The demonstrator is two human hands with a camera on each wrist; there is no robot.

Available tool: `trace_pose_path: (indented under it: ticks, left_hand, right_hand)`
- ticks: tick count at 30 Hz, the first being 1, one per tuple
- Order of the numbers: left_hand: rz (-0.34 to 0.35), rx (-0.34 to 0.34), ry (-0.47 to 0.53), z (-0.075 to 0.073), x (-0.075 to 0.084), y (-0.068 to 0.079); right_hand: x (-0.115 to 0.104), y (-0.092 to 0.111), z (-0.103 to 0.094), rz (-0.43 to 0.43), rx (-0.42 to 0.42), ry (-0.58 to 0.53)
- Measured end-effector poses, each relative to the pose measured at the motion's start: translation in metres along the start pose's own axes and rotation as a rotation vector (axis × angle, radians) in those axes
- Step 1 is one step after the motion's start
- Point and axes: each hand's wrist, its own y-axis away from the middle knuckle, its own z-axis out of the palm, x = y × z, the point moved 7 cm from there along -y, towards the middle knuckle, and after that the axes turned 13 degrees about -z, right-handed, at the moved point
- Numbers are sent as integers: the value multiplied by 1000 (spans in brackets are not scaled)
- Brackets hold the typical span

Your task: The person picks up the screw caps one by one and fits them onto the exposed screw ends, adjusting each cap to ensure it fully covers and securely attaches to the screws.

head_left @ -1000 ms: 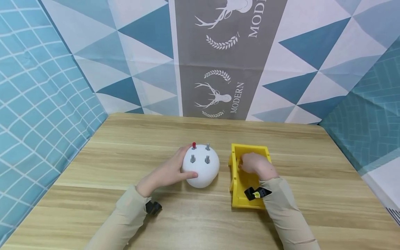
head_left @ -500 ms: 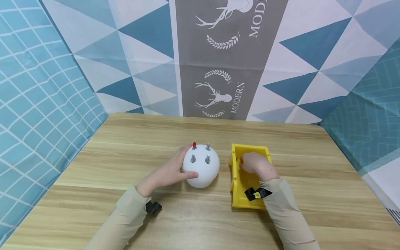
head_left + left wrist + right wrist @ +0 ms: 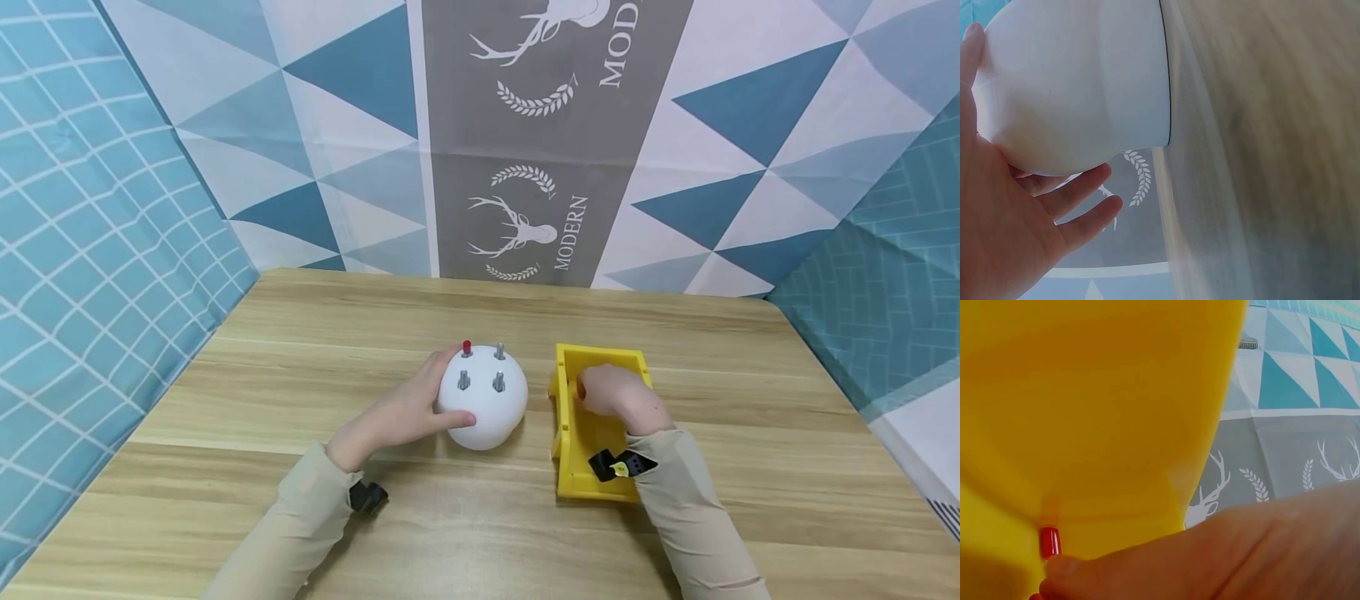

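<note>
A white rounded body stands on the wooden table. Several threaded metal studs stick up from its top, and a small red cap covers the far left one. My left hand holds its left side, thumb across the front and fingers round the back; in the left wrist view some fingertips stand off the white wall. My right hand reaches into a yellow bin with curled fingers. At its thumb tip in the right wrist view, it pinches a loose red cap; the other fingers are hidden.
The yellow bin sits just right of the white body, its raised walls around my right hand. Patterned cloth hangs behind the table, and blue tiled cloth on the left. Black wrist cameras sit on both sleeves.
</note>
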Motion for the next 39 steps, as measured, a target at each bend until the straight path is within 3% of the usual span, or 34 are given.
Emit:
trace_pose_path:
  ticks: [19,32,39]
  left_hand:
    - [7,8,-13,-1,0,1]
    - [-13,-2,-16,1,0,0]
    - [-17,1,-18,0,-1,0]
  right_hand:
    - [-6,7,-12,-31,40,47]
    - [-9,26,-34,-6,185,35]
    - [-16,30,-42,-58,274,43]
